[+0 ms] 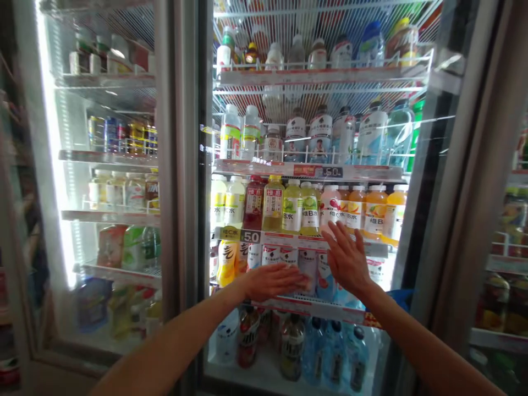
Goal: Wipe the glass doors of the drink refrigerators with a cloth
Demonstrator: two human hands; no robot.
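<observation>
Both of my arms reach toward a lit drinks fridge with several shelves of bottles. My left hand (277,281) is held flat, fingers stretched out to the right, in front of the lower bottle row. My right hand (345,259) is raised with its fingers extended, its tips overlapping the pink bottle (330,199) in view. Neither hand holds anything. Whether either one touches the glass door or a bottle, I cannot tell. Near the right hand stand orange bottles (375,210); green-labelled bottles (292,207) and a dark red bottle (253,204) are further left.
A metal door frame (183,165) divides this fridge from another lit one on the left, with cans (110,133) and bottles. Blue bottles (335,349) stand on the bottom shelf. A price strip (250,236) runs along the shelf edge. More shelves show at far right.
</observation>
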